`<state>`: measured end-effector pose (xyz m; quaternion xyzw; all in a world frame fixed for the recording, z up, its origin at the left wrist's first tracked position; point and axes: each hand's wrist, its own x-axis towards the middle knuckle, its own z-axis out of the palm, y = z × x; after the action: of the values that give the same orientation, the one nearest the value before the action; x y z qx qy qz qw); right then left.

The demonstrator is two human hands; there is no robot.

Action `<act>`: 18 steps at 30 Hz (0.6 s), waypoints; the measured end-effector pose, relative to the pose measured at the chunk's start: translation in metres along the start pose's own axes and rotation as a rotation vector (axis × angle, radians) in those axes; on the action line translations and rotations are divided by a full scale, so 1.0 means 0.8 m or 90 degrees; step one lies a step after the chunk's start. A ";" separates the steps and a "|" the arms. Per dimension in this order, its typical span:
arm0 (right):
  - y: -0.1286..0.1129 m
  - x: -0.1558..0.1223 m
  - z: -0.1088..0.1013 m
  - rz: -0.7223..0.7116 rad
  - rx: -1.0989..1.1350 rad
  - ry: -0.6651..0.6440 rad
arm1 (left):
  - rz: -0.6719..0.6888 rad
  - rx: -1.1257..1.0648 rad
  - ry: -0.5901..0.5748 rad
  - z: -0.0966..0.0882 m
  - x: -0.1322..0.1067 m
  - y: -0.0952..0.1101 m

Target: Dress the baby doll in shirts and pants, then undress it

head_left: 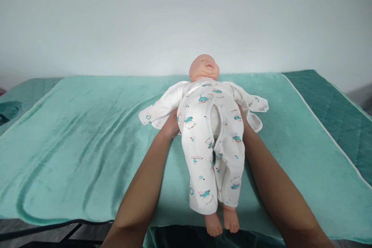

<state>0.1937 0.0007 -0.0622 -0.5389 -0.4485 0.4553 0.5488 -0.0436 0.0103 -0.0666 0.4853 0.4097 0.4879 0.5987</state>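
A baby doll (204, 68) lies on its back on a teal blanket (87, 131), head toward the far wall, bare feet near the front edge. It wears a white printed romper (213, 139), partly open down the front. My left hand (171, 126) reaches under the doll's side beneath the sleeve; only its back shows, fingers hidden. My right hand (241, 118) is tucked beneath the doll's other side, almost wholly hidden by the romper.
The blanket covers a table with a darker quilted teal cover (334, 100) showing at the right and far left. A pale wall (174, 15) stands right behind. Dark frame bars (58, 232) show below the front edge at the left.
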 end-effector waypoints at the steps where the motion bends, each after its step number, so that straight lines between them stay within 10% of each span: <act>1: 0.000 0.000 0.000 -0.001 0.004 -0.001 | -0.003 -0.001 0.001 0.001 0.000 0.001; 18: -0.016 -0.010 0.005 0.036 0.068 -0.001 | -0.077 -0.025 -0.025 -0.005 0.003 0.002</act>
<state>0.1887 -0.0069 -0.0494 -0.5209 -0.4086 0.4940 0.5636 -0.0475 0.0138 -0.0659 0.4572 0.4169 0.4493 0.6444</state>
